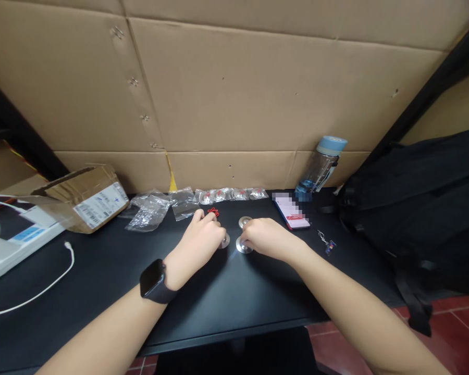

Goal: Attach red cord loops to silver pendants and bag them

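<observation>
Fingers of the left hand [199, 240]: curled and close together, reaching down over one shiny metal disc, the left disc [226, 241], whose rim shows beside them; the tips are hidden, so whether they clamp it cannot be told.
Fingers of the right hand [269, 237]: bunched together over the near right disc [242, 248], which lies on the tabletop; the grip itself is hidden behind the knuckles.
Far right disc [244, 222]: just beyond the near one, partly covered by the right hand.
Red cord [213, 212]: a small tangle just past the left knuckles.
Clear packets [240, 195]: lined up along the back wall, with round metal pieces and touches of red inside.
Loose clear bags [150, 211]: crumpled to the left of the row.
Cardboard box [96, 200]: tilted, flaps open, a white label facing out; its contents are out of sight.
Bottle [316, 166]: see-through with a pale blue cap, at the back right, near a phone [291, 211] and a charm on a clip [330, 247].
Tabletop [214, 304]: black, with a white cable [42, 297] at left.
Room: brown cardboard wall [258, 94] behind, black backpack [418, 208] at right, red tile floor [347, 344] below.
</observation>
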A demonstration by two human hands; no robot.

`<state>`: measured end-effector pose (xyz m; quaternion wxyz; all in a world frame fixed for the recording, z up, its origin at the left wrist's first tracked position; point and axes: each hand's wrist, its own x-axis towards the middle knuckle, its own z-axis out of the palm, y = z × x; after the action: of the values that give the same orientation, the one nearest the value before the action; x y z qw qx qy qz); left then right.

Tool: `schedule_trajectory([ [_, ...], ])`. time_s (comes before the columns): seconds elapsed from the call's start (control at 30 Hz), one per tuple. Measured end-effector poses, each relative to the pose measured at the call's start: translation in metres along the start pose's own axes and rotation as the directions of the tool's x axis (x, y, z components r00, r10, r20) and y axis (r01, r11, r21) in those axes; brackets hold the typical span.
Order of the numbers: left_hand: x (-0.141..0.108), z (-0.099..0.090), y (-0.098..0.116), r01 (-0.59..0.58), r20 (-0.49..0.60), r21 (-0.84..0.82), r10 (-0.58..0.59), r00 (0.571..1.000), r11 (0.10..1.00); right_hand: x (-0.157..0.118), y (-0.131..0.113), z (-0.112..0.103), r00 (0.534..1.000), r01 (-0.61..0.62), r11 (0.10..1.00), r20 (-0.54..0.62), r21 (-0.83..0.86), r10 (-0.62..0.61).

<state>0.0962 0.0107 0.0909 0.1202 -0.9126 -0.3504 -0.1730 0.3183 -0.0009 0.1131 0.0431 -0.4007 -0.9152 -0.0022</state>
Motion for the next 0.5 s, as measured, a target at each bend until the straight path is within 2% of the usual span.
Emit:
schedule_trajectory([
  [0.13,0.0,-0.003,0.002,0.012,-0.026,0.01,-0.012,1.0,1.0,0.001,0.004,-0.003,0.992,-0.125,0.989,-0.013,-0.074,0.124],
  [0.2,0.0,-0.005,0.001,0.016,-0.024,0.054,-0.015,1.0,0.998,0.001,0.005,-0.006,0.989,-0.15,0.986,-0.011,-0.068,0.15],
  [0.33,0.0,-0.009,-0.003,0.03,-0.037,0.099,-0.026,0.999,0.995,0.002,0.009,-0.008,0.994,-0.107,0.993,0.003,-0.048,0.107],
  [0.43,0.002,-0.009,-0.007,0.068,-0.07,0.021,-0.067,0.995,0.997,0.0,0.013,-0.006,0.997,-0.064,0.998,-0.041,-0.03,0.063],
  [0.5,0.003,-0.008,-0.01,0.12,-0.097,-0.065,-0.126,0.987,0.991,0.0,0.016,-0.005,0.995,-0.045,0.998,-0.085,0.04,0.048],
])
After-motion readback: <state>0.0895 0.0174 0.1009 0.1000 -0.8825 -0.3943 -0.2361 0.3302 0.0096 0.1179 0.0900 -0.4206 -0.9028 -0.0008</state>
